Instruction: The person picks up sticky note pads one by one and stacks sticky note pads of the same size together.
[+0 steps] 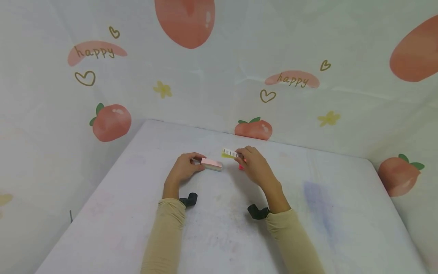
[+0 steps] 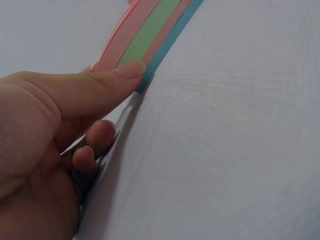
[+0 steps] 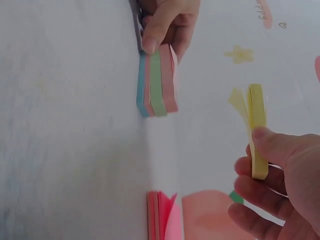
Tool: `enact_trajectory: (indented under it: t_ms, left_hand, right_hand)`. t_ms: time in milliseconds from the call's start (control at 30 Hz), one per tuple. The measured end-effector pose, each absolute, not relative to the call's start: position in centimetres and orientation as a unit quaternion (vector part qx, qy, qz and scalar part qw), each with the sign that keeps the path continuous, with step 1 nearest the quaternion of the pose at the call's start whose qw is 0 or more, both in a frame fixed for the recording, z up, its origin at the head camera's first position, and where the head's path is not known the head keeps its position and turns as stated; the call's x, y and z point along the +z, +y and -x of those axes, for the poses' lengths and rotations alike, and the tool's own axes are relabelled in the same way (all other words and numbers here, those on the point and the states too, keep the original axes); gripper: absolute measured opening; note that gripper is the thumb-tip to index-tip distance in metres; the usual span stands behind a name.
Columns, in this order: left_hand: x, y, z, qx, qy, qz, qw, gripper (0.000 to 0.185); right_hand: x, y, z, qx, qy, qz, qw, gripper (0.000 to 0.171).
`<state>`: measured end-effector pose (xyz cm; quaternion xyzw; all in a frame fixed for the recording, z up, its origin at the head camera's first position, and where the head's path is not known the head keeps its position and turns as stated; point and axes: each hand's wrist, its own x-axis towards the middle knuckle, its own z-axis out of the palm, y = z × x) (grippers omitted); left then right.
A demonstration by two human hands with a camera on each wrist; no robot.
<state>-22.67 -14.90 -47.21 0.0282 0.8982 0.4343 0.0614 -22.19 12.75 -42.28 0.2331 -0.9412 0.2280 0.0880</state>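
Observation:
My left hand (image 1: 184, 167) pinches the near end of a stack of sticky note pads (image 1: 211, 164) between thumb and fingers. In the left wrist view its layers show pink, green and blue, and the thumb (image 2: 100, 90) presses its side edge. My right hand (image 1: 252, 161) holds a slim yellow sticky note pad (image 3: 257, 130) up off the table, with one leaf splayed away from the rest. White paper with dark print shows on its upper face in the head view. Below the right hand lies a bright pink sticky note pad (image 3: 156, 215), partly hidden by the fingers in the head view.
A white cloth covers the table (image 1: 219, 228), with a bluish smudge (image 1: 318, 205) right of the right arm. Behind it hangs a pale curtain (image 1: 219, 76) printed with peaches and "happy". Black wrist mounts (image 1: 258, 212) sit on both wrists.

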Motion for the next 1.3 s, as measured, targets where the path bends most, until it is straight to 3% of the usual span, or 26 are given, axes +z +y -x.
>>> enact_trajectory:
  t_ms: [567,867,1300]
  left_hand:
    - [-47.3,-14.6,22.9,0.428,0.901,-0.034,0.065,0.036]
    - [-47.6,-14.7,23.1,0.432,0.899,-0.035,0.067,0.037]
    - [-46.8,-15.5,22.8,0.454,0.885,-0.033,0.091,0.048]
  right_hand:
    - [-42.5,9.4,22.2,0.276,-0.928,-0.24,0.068,0.026]
    - [-42.8,8.6,22.0,0.283,-0.934,-0.215,0.028,0.029]
    - [-43.5,7.5,22.3,0.272,-0.937,-0.215,0.031,0.029]
